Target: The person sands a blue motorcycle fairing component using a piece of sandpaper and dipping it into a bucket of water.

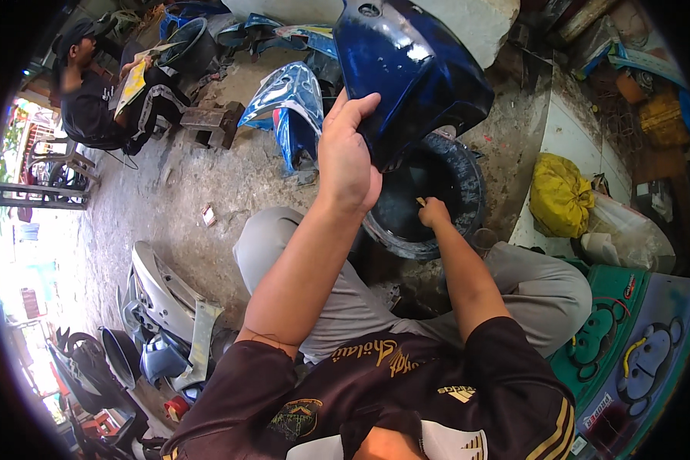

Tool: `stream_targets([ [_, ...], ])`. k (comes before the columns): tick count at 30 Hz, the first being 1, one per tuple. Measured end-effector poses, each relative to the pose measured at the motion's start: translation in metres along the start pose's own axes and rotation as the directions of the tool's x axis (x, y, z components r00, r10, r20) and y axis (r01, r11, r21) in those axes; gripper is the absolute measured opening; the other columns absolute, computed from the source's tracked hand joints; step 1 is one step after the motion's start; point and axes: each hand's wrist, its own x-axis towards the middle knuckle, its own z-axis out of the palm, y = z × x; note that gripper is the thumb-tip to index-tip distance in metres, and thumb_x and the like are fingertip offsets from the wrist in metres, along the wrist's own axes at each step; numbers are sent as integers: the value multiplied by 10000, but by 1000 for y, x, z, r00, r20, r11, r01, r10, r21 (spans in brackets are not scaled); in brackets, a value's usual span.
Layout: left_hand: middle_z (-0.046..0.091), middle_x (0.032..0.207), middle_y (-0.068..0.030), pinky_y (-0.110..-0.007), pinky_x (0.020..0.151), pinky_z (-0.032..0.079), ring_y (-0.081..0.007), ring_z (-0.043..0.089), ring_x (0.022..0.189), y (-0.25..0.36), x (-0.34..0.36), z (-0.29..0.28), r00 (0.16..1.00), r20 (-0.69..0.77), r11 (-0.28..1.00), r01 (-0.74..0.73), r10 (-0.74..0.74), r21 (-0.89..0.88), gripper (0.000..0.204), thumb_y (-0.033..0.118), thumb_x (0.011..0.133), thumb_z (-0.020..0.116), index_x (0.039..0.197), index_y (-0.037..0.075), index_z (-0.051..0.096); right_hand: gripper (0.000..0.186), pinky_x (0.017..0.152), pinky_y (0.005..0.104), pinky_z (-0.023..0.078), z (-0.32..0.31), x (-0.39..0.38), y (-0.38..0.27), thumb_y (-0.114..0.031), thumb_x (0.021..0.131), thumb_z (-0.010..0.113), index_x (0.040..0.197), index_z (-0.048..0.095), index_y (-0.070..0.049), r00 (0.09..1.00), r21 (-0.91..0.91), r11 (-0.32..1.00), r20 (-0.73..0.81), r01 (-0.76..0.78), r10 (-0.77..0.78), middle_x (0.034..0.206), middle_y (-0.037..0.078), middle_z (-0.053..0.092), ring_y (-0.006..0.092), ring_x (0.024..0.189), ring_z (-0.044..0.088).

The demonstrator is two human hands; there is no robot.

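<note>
Our left hand (348,149) clamps the glossy blue fairing panel (414,73) on the far side of our right hand (435,213), which pinches a small yellowish piece (421,202).

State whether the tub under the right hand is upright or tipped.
Upright: the tub's round mouth faces up, with the right hand over it.

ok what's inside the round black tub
Dark liquid, apparently; the right hand, holding a small yellowish piece, shows against it. The tub's bottom cannot be seen; the blue panel covers its far-left part.
</note>
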Motion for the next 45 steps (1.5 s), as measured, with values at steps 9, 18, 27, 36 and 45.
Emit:
stream_targets([
  [9,708,1210,-95,-324,992,521,-177,676,1068,-16,2,15,998,-71,960,18,2,280,307,120,1045,497,1283,-16,637,392,1013,476,525,11,0,8,-125,885,628,1270,678,-70,956,-253,927,170,277,-240,1254,211,696,391,1198,650],
  [18,709,1230,-98,-328,1010,518,-182,671,1089,-15,0,14,998,-51,966,42,-30,254,313,123,1045,510,1295,-19,633,434,1015,473,542,-3,-3,-6,-75,882,656,1314,646,-112,994,-157,984,78,87,-75,1269,201,692,388,1217,651],
  [27,702,1175,-75,-283,978,488,-109,621,1050,-21,-4,25,984,130,899,-166,123,406,351,222,1104,483,1285,-33,642,522,1033,466,533,1,6,3,-48,869,654,1379,630,-152,990,-106,988,98,111,-101,1335,184,668,374,1236,643],
  [36,708,1149,-64,-270,949,486,-100,609,1021,-31,4,24,969,161,831,-242,185,500,368,272,1112,508,1268,-29,652,450,926,451,594,4,14,3,-38,885,668,1328,646,-119,985,184,970,36,159,-169,1230,175,711,350,1112,709],
  [45,717,1149,-77,-288,925,511,-116,636,997,-37,11,24,976,59,870,-215,210,444,337,251,1055,640,1249,-24,660,245,784,441,632,-64,-66,-14,-99,980,672,1219,620,-82,973,989,14,146,-146,-179,1113,94,687,252,993,690],
])
